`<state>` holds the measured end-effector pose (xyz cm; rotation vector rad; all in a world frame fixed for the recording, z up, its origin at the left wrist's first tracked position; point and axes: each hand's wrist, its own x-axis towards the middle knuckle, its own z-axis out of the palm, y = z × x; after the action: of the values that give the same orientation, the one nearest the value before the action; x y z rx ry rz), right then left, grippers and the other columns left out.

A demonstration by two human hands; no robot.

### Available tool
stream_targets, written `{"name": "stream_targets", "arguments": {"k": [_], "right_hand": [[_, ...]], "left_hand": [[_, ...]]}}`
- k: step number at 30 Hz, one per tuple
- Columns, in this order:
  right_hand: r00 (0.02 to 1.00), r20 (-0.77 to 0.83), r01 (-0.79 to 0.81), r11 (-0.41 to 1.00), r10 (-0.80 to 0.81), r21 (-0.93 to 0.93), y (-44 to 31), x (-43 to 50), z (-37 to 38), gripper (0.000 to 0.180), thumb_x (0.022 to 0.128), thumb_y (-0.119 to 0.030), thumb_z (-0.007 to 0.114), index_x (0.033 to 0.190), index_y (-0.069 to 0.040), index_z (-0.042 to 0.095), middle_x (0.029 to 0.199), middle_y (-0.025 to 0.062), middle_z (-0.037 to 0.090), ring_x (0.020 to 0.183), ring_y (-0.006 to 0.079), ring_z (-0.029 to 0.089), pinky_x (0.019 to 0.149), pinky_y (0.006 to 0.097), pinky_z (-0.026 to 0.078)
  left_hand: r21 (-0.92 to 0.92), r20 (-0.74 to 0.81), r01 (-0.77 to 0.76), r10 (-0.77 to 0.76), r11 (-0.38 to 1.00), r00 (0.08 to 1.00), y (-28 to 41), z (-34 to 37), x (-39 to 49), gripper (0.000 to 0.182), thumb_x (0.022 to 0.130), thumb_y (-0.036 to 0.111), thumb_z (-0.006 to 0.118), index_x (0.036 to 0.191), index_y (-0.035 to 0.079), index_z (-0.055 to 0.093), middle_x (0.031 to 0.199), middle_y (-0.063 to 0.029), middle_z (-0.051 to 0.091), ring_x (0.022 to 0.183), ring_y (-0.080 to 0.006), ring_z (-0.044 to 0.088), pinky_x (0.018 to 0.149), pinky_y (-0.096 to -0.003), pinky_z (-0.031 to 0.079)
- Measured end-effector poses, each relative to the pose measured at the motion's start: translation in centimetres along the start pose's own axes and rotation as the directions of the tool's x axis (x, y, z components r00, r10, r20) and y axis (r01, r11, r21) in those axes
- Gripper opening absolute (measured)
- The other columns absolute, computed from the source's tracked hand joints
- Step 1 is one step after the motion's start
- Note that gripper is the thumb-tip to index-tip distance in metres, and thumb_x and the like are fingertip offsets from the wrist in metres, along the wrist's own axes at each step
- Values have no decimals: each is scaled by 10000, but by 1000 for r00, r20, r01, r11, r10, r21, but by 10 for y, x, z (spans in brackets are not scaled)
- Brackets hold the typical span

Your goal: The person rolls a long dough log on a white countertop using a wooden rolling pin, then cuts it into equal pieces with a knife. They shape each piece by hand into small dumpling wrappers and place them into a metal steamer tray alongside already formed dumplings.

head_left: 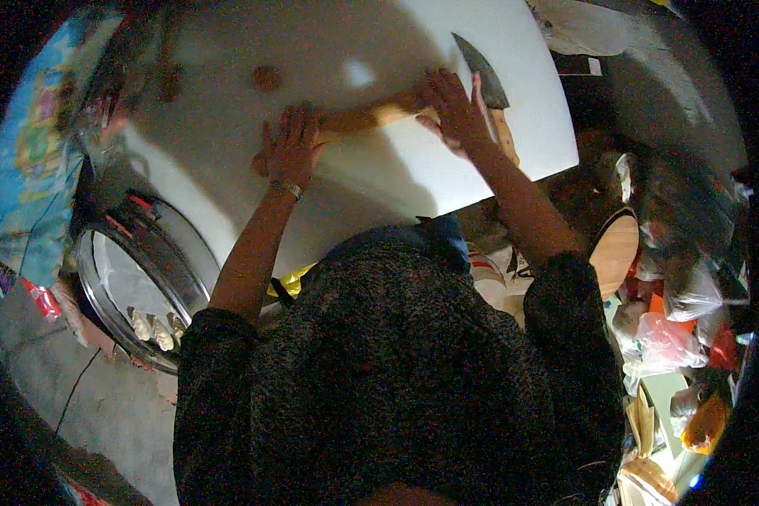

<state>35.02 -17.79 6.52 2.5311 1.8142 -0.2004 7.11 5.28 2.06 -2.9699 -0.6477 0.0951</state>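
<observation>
A long tan roll [379, 118], dough or a wooden rod (I cannot tell which), lies across the white board [417, 164]. My left hand [292, 144] is palm down at its left end, fingers spread. Over its right end rests my right hand [452, 111], also palm down with fingers extended. Just right of that hand lies a kitchen knife [486, 76] with a wooden handle, its tip pointing away. One small round brown piece [267, 77] sits beyond my left hand; another [259, 164] is beside that hand, partly covered. Shadow dims both pieces.
At the left is a large round metal-rimmed tray [123, 272] holding several pale shaped pieces [158, 330]. A colourful printed cloth or sheet [38, 152] hangs at far left. Plastic bags [667, 341] and a round wooden-looking disc [617, 253] crowd the right side.
</observation>
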Motion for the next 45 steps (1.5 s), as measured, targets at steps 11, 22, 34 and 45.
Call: {"name": "stream_targets", "arguments": {"k": [11,22,34,45], "right_hand": [[976,-142,207,891,-162,405,41,56,12,537,972,-369,676,1450,-161,546,1492,96,549,1414,330,469,1180,535,356],[981,66,29,475,-183,879,72,41,-9,709,855,-290,788,1503,-188,520,1553,78,487,1458,293,388,1202,489,324],[978,206,-200,118,-42,973,80,43,30,763,876,-299,797,1555,-220,456,1642,65,373,1523,327,290,1266,486,259],[845,21,-529,827,535,193,82,-56,-32,725,821,-427,857,1328,-31,521,1156,185,659,1067,354,657,906,444,547]], "left_hand": [[-129,29,95,-92,987,995,-47,3,-1,677,937,377,698,1536,191,444,1560,-91,470,1406,-317,462,1162,-608,323],[-375,90,134,-107,917,990,-40,-27,-56,586,915,75,650,1472,238,565,1489,-73,561,1307,-327,557,1087,-504,433],[-569,-17,95,-127,817,992,-46,15,-71,739,935,42,627,1607,160,342,1631,-146,381,1475,-364,396,1213,-480,357],[-361,32,38,-29,932,999,-53,4,-75,695,965,164,671,1591,137,372,1616,-180,394,1484,-388,379,1224,-462,345]]}}
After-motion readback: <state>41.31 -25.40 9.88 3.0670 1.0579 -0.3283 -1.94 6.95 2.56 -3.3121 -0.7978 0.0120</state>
